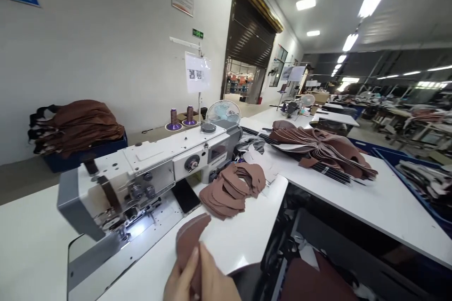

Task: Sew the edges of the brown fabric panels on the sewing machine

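Observation:
A curved piece of brown material point(190, 240), like leather or coated fabric, is held upright at the bottom centre. My left hand point(179, 280) pinches it from the left, thumb along its face. Pressed against it from the other side are the closed fingers of my right hand point(216, 278). The lower end of the piece is hidden by both hands. Just beyond lies a pile of similar curved brown pieces point(229, 190) on the white tabletop point(247, 225). To the left stands a white sewing machine point(151, 160), its needle area lit.
A black phone-like slab point(186, 196) lies beside the machine bed. Behind the machine are purple thread cones point(173, 120) and a fan point(223, 112). Bundled brown pieces point(318, 146) lie on the right table. Blue bins point(406, 169) stand at the right; a dark opening lies below the table edge.

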`<state>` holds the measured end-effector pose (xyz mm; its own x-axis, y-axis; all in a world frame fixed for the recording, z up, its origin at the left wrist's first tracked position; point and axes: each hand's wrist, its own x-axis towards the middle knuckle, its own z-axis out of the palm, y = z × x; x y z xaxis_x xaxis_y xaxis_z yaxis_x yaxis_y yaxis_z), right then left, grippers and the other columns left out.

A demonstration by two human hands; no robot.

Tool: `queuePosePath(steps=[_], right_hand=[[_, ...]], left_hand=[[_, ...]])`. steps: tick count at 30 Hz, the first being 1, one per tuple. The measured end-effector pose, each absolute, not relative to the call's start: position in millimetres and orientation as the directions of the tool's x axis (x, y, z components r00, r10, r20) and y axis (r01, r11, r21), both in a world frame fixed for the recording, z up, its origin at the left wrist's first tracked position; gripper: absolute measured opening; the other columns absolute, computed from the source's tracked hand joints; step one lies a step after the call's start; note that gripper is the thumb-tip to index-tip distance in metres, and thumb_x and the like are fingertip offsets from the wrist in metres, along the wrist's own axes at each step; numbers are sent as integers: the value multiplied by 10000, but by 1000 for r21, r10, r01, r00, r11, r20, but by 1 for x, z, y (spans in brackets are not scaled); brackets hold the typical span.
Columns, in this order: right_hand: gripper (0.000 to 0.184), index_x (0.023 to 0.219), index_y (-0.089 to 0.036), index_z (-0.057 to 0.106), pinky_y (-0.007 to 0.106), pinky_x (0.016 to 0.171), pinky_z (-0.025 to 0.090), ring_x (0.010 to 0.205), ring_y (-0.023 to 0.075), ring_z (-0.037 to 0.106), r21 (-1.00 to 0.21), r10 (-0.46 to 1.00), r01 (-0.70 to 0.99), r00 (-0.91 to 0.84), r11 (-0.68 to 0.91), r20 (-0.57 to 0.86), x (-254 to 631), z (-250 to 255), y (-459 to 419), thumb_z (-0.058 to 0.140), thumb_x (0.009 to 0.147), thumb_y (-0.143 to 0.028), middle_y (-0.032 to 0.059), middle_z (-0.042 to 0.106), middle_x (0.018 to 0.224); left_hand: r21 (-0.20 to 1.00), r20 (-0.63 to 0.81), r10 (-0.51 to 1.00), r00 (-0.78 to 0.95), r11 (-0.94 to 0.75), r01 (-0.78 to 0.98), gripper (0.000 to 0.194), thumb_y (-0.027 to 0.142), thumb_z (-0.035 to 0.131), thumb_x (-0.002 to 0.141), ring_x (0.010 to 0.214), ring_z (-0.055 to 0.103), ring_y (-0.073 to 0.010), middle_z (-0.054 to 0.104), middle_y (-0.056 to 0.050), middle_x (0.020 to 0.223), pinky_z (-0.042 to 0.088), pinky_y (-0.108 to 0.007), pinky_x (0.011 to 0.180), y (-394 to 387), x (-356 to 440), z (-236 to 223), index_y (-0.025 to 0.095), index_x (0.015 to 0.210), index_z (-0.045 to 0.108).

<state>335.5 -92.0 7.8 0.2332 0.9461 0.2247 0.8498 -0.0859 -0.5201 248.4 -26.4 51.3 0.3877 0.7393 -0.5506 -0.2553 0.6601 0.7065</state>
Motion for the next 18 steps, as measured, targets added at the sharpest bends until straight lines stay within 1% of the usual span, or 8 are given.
queuePosePath(steps=[3,5,7,10,12,14,16,18], right_hand=[[825,1499,-163,-9,403,747,566,1012,310,638,-493,932,859,280,-136,231,380,12,-90,440,808,-126,204,555,1260],[870,1493,-125,15,406,810,543,1070,300,603,-471,944,874,246,-118,220,413,27,-82,462,747,-103,202,537,1272],[876,1485,-117,91,411,859,513,1115,296,567,-409,958,902,227,-138,176,447,46,-66,488,704,-107,194,510,1297],[797,1464,-111,193,397,896,476,1131,286,547,-304,970,936,216,-174,110,491,69,-36,507,732,-145,186,511,1288],[757,1448,-120,252,380,885,471,1103,281,564,-276,979,948,185,-156,83,509,74,-18,523,742,-167,172,547,1241],[722,1420,-141,323,379,845,481,1042,287,595,-252,987,958,153,-134,56,517,74,-7,549,736,-188,157,592,1171],[674,1385,-145,383,394,801,492,983,303,615,-223,988,965,149,-137,38,517,70,-4,574,743,-223,156,622,1099],[642,1356,-111,413,422,788,495,987,329,606,-197,984,967,172,-160,49,511,69,-5,596,759,-257,183,620,1091]], left_hand=[[700,-485,723,492,658,-277,401,348,763,694,1128,583,-295,691,-125,1050,503,-353,946,-26,301,61,150,1025,651],[764,-391,744,542,591,-260,411,350,737,727,1119,589,-277,670,-132,1115,492,-355,950,-18,327,66,154,1074,633],[861,-316,766,560,480,-171,406,357,682,774,1076,610,-273,658,-141,1131,501,-383,924,1,346,68,161,1122,612],[975,-199,883,424,224,-9,483,344,592,828,1015,628,-263,608,-178,1178,500,-424,909,39,368,61,142,1259,508],[998,-50,940,337,37,44,556,329,592,819,1115,571,-262,499,-187,1301,436,-429,997,61,377,52,152,1324,445],[970,156,919,361,-212,118,512,338,582,817,1249,452,-272,404,-156,1380,339,-434,1082,75,384,42,191,1299,492],[856,344,818,461,-475,205,372,341,529,841,1290,382,-286,427,-125,1355,289,-462,1106,80,390,33,220,1186,599],[769,404,748,526,-589,248,311,334,482,861,1268,384,-302,464,-115,1314,288,-505,1094,80,394,25,233,1104,648]])
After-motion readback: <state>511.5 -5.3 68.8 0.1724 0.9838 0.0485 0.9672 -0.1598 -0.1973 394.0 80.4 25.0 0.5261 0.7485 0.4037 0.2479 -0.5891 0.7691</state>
